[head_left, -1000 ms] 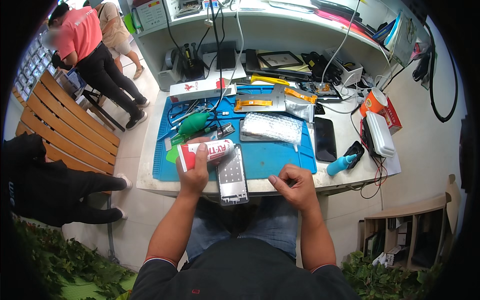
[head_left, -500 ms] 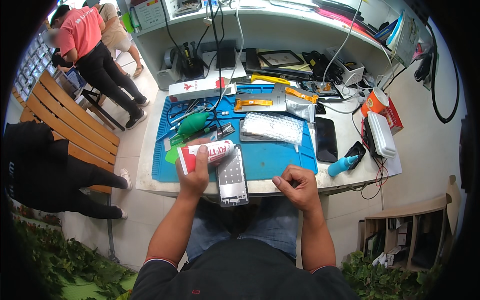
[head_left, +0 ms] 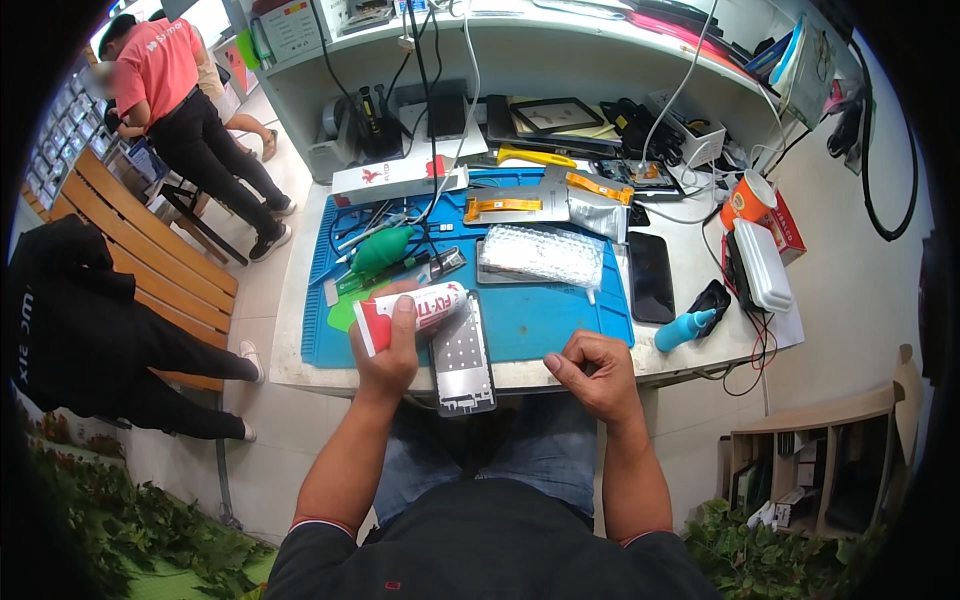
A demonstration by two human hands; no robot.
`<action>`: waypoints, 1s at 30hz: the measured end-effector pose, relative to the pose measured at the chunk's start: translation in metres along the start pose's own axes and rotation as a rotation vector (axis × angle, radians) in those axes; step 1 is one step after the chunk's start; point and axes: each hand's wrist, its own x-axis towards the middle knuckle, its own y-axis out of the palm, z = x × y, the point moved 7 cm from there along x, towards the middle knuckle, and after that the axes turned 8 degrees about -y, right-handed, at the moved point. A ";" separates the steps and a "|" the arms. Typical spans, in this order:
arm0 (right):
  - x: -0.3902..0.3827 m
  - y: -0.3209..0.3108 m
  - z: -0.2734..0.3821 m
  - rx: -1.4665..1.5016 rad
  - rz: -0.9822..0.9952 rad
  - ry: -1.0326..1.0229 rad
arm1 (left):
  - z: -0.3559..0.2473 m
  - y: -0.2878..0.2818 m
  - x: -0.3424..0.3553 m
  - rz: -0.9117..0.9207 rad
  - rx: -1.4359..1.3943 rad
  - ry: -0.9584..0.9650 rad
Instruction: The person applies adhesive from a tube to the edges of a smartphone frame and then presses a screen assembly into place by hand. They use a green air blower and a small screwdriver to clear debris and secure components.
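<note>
My left hand (head_left: 388,365) is wrapped round a red and white squeeze tube (head_left: 430,308), with the thumb across its front. The tube lies slanted, its flat red end to the left; its right end reaches over the top of a phone frame (head_left: 464,362). That frame, grey with rows of pale dots, overhangs the table's front edge beside the left hand. My right hand (head_left: 598,372) is closed at the mat's front right edge, fingers curled in; whatever they may hold is hidden. A bubble-wrapped item (head_left: 545,258) lies farther back, between the hands.
On the blue mat (head_left: 520,330) are a green air blower (head_left: 383,250), tools and flat parts with orange ribbon cables (head_left: 503,205). To the right stand a dark phone (head_left: 652,280), a light-blue bottle (head_left: 687,330) and an orange cup (head_left: 748,200). Cables hang over the table's back.
My left hand has barely shifted; the tube in it is turned slightly. The right hand stays closed in place. The view has moved a little.
</note>
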 end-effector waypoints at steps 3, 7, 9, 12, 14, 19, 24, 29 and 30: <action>0.000 0.000 0.000 0.003 0.002 -0.001 | 0.002 0.001 0.000 0.004 -0.028 -0.004; 0.000 0.000 -0.002 0.009 0.004 0.001 | 0.000 0.000 0.001 0.010 -0.011 0.012; 0.000 0.000 -0.001 0.011 0.004 0.000 | 0.000 0.001 0.001 0.006 -0.015 0.005; 0.000 0.000 0.000 0.016 0.004 0.003 | 0.000 0.001 0.001 0.009 -0.011 0.006; 0.000 0.000 0.000 0.016 0.003 0.003 | -0.001 0.002 0.002 0.015 -0.022 0.001; 0.001 0.000 0.001 0.006 0.024 0.020 | -0.001 0.002 0.002 0.025 -0.037 -0.009; 0.000 0.000 0.000 0.017 0.028 0.026 | 0.000 0.003 0.002 0.020 -0.043 -0.024; 0.001 0.000 0.000 0.033 -0.003 0.009 | 0.000 0.003 0.003 0.026 -0.041 -0.024; 0.001 0.000 0.000 0.035 -0.002 0.008 | 0.000 0.003 0.003 0.026 -0.041 -0.025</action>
